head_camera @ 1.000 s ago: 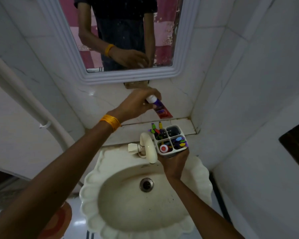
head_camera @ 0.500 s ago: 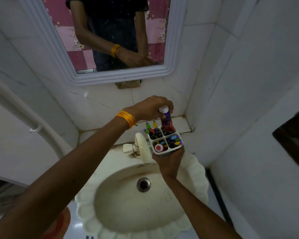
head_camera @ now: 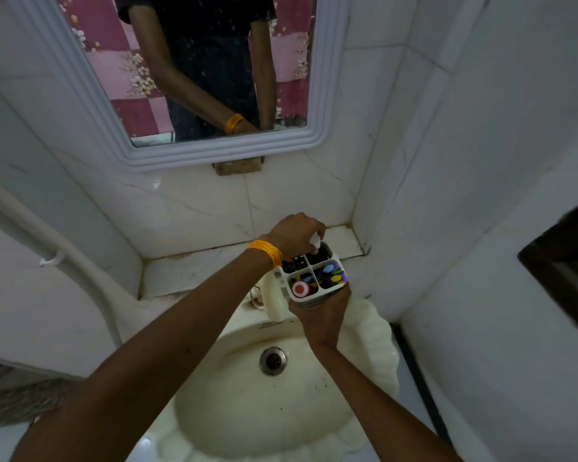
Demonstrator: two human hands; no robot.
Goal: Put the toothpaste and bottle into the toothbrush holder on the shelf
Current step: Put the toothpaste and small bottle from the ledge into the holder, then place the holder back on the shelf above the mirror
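Note:
A white toothbrush holder point(head_camera: 339, 261) with four compartments is held above the basin's back edge by my right hand point(head_camera: 317, 316), which grips it from below. My left hand point(head_camera: 296, 233), with an orange bangle on the wrist, is over the far right compartment, fingers pinched on the white cap of the toothpaste tube point(head_camera: 315, 243). The tube stands sunk deep in that compartment, only its cap showing. The near left compartment holds something with a red and white round top point(head_camera: 299, 289). The other compartments hold colourful toothbrushes point(head_camera: 329, 275).
A cream scalloped basin point(head_camera: 377, 358) with a drain point(head_camera: 273, 360) lies below. A cream tap point(head_camera: 271, 300) stands left of the holder. The white marble shelf point(head_camera: 194, 273) runs behind, under a framed mirror point(head_camera: 221, 151). Tiled walls close in on the right.
My left hand has lowered the toothpaste tube from above the holder down into the far right compartment, until only the cap shows. My right hand keeps holding the holder.

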